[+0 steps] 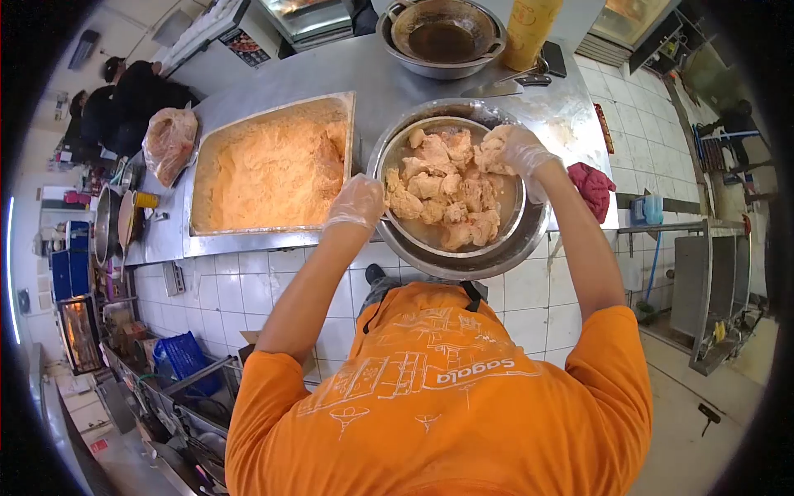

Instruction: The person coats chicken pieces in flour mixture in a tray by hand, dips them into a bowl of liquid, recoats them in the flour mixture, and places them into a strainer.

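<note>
Floured chicken pieces (447,186) are heaped in an inner metal bowl (519,207), which sits inside a wider metal basin (480,269). My right hand (523,151), in a clear plastic glove, is closed around a coated chicken piece (493,150) at the bowl's upper right. Also gloved, my left hand (356,201) has its fingers closed at the left rim of the inner bowl, beside the tray's corner. To the left lies a rectangular metal tray (354,124) of orange-tinted flour (265,174), with a lumpy coated patch along its right side.
Behind the basin stand stacked pans (442,37), a yellow container (532,33) and a knife (517,83). A plastic bag (169,145) sits left of the tray, a dark red cloth (591,190) at the right edge. People in dark clothes (136,99) are at far left.
</note>
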Motion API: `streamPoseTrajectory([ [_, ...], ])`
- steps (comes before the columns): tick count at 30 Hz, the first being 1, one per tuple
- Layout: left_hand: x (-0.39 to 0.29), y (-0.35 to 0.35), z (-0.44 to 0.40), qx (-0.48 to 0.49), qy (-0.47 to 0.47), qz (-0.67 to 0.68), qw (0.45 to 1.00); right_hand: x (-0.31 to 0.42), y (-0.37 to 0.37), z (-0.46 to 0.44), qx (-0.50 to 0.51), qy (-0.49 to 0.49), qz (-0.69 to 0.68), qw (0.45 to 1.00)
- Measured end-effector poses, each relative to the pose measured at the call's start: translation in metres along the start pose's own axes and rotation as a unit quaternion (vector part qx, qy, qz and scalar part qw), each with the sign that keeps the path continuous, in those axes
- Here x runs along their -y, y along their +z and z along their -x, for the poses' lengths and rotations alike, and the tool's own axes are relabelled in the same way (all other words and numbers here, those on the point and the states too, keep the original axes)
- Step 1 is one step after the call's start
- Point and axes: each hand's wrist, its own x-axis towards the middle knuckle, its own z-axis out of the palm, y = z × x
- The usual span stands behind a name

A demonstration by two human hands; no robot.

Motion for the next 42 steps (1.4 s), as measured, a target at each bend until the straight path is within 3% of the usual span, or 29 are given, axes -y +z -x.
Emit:
streamPoseTrajectory([
  [2,0.006,0.011,0.006,-0.057,0.006,0.012,0.998,-0.023,0.023,-0.02,-0.038,0.04,-0.101,0.993],
  [4,0.013,0.025,0.007,-0.096,0.01,-0.007,0.995,-0.027,0.04,-0.021,-0.09,0.023,-0.02,0.995],
  [9,0.004,0.004,-0.01,0.039,-0.205,0.092,0.974,-0.008,0.032,-0.021,-0.085,0.014,0.074,0.993],
  [11,0.005,0.002,-0.015,0.084,-0.242,0.121,0.959,-0.019,0.035,-0.021,-0.073,0.005,-0.049,0.996],
  [12,0.006,0.004,-0.016,0.091,-0.252,0.131,0.954,-0.057,0.049,-0.032,-0.066,0.0,-0.165,0.984],
  [13,0.007,0.007,-0.017,0.098,-0.262,0.142,0.95,-0.066,0.053,-0.034,-0.067,0.002,-0.189,0.98],
  [14,0.019,0.022,-0.022,0.128,-0.216,0.109,0.962,-0.074,0.057,-0.035,-0.068,0.004,-0.213,0.975],
  [15,0.038,0.046,-0.027,0.157,-0.17,0.076,0.97,-0.061,0.056,-0.031,-0.078,0.013,-0.147,0.986],
  [18,0.037,0.026,-0.022,0.139,-0.148,0.145,0.968,0.028,0.021,0.006,-0.1,0.003,0.042,0.994],
  [20,0.025,0.01,-0.009,0.077,-0.171,0.222,0.957,0.056,0.003,0.036,-0.117,0.007,0.037,0.992],
  [22,0.019,0.008,-0.001,-0.007,-0.197,0.274,0.941,0.056,-0.005,0.052,-0.143,0.027,-0.09,0.985],
  [25,0.007,-0.015,0.003,0.029,-0.237,0.277,0.931,0.004,-0.003,0.048,-0.143,0.008,-0.295,0.945],
  [27,0.004,-0.027,0.002,0.021,-0.22,0.267,0.938,0.01,-0.014,0.051,-0.158,-0.001,-0.309,0.938],
  [30,0.006,-0.022,0.006,0.026,-0.218,0.249,0.943,0.038,-0.03,0.073,-0.183,0.047,-0.218,0.958],
  [32,0.006,-0.023,0.002,0.013,-0.215,0.244,0.945,0.038,-0.031,0.075,-0.23,0.003,-0.063,0.971],
  [35,0.0,-0.028,0.006,-0.02,-0.194,0.275,0.942,0.044,-0.036,0.079,-0.21,0.121,0.001,0.97],
  [38,0.0,-0.023,0.009,-0.067,-0.158,0.318,0.932,0.037,-0.027,0.087,-0.216,0.111,0.009,0.97],
  [39,0.002,-0.018,0.007,-0.091,-0.143,0.311,0.935,0.047,-0.022,0.089,-0.197,0.167,-0.174,0.95],
  [40,0.004,-0.015,0.006,-0.103,-0.136,0.316,0.933,0.011,-0.007,0.085,-0.197,0.051,-0.017,0.979],
  [41,0.005,-0.014,0.005,-0.116,-0.128,0.321,0.931,-0.054,0.018,0.074,-0.19,-0.067,0.141,0.969],
  [42,0.003,-0.018,0.006,-0.116,-0.13,0.339,0.925,-0.058,0.026,0.065,-0.17,-0.022,0.15,0.974],
])
